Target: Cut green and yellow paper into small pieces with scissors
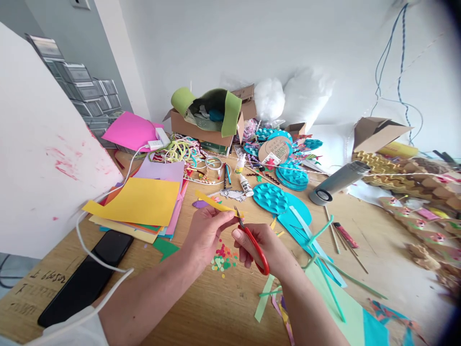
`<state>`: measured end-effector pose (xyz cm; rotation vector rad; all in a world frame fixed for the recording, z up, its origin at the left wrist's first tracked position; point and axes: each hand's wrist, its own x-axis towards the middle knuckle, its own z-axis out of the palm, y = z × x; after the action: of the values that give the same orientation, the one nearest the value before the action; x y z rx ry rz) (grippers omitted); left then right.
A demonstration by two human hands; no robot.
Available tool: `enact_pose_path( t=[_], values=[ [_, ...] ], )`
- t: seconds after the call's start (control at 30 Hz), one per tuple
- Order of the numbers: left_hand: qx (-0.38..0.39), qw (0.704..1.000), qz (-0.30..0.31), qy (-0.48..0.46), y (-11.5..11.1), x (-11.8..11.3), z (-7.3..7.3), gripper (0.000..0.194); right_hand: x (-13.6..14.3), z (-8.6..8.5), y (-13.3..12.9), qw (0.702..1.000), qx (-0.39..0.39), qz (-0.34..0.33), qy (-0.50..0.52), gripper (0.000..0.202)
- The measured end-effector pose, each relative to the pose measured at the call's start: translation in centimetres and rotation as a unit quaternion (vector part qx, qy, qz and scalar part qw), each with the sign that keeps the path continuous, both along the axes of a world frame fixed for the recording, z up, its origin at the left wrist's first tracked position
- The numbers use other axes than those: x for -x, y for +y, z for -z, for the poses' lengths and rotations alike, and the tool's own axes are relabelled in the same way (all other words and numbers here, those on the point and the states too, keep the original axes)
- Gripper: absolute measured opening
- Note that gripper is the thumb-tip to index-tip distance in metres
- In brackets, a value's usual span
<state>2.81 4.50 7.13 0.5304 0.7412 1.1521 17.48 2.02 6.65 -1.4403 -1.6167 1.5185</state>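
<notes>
My left hand (212, 226) pinches a narrow yellow paper strip (212, 202) near its right end, above the wooden table. In my right hand (262, 245) are red-handled scissors (257, 250), their blades pointing up and left at the strip's end beside my left thumb. Whether the blades touch the paper, I cannot tell. Below the hands lies a small heap of red, green and yellow paper bits (224, 257). A white glue bottle (246, 185) lies tilted beyond them, close to a blue textured oval (271, 198).
Coloured paper sheets (140, 202) are stacked at left, with a black phone (86, 276) and a white cable (81, 230) nearby. A grey flask (340, 182) lies at right. Green pipe cleaners (329, 288) cross pale green paper. Behind stands a cardboard box (201, 127).
</notes>
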Motion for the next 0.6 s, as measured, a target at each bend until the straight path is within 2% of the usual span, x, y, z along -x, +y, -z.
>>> enact_pose_path(
  t=[0.6],
  values=[
    [0.002, 1.000, 0.000, 0.000, -0.15, -0.16, 0.34, 0.010, 0.13, 0.37, -0.02, 1.000, -0.027, -0.004, 0.013, 0.050]
  ],
)
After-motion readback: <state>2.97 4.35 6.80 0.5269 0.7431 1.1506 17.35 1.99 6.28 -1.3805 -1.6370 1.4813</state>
